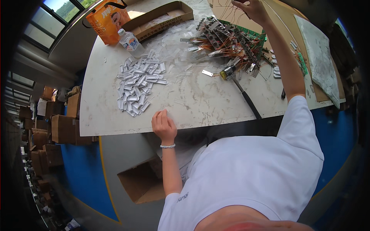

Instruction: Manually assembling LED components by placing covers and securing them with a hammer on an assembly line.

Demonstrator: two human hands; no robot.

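At the front edge of the table [185,104], my left hand [164,128] rests with its fingers curled together; what they hold, if anything, is hidden. My right hand [252,11] reaches far over the table at the top of the view, fingers pinched on thin orange wires [230,12]. Below it lies a tangled heap of metal strips and circuit boards [227,42] with orange wires. Small white plastic shells [137,86] are piled beyond my left hand. A mallet [243,91] with a yellowish head and black handle lies near a small white metal plate [207,72].
Behind the shells stand a plastic bottle [130,40], an orange bag [108,21] and a long shallow cardboard box [160,19]. Clear plastic pieces [173,50] are strewn mid-table. A plastic-wrapped sheet [318,57] lies at right. An open carton [142,183] sits under the table.
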